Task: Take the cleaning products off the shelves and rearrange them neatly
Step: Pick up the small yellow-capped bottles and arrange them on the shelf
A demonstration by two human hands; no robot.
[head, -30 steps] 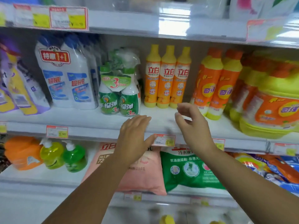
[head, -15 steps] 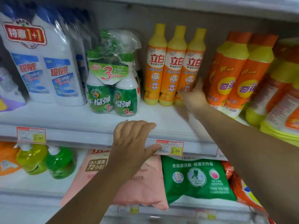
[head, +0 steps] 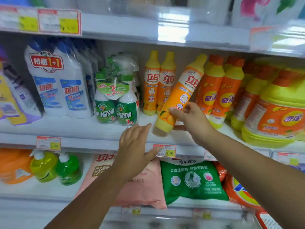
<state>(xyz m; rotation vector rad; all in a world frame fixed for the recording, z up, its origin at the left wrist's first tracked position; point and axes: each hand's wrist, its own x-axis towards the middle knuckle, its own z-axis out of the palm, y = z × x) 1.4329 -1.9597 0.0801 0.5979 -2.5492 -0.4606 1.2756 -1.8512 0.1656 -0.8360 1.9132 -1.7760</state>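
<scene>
The shelf (head: 74,129) keeps two yellow bottles (head: 151,86) upright in their row, but the third bottle (head: 183,93) is coming out: half a second ago it stood beside them, and now it's tilted, cap leaning right, base just clear of the shelf front. The right hand (head: 194,119) wraps thumb and fingers round its lower body (firm, by the look), while the left hand (head: 135,146) hovers flat and empty at the edge, so the unloading has begun.
</scene>
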